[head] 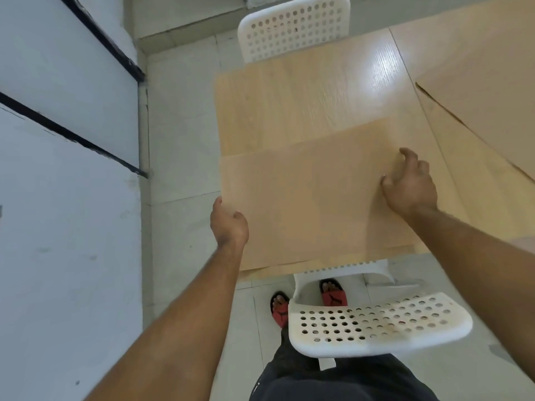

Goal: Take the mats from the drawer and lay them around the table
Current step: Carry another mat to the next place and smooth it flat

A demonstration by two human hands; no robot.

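1. Head view: the left hand [229,222] is clamped on the left edge of a pale wood-grain rectangular mat [307,198], and the right hand [409,183] has its fingers crooked over the right edge. It looks like a two-sided hold to keep the mat square.
2. The mat spans hand to hand, low over the near end of the light wooden table [289,96], probably being lined up with the seat below.
3. Count: two hands, both busy. One mat is in them, and thin layered edges under its near side hint at more, number unclear.
4. A second mat [486,117] lies beyond the right hand.
5. One white perforated plastic chair [376,322] sits below the hands and a second chair [292,27] beyond them. Two chairs.
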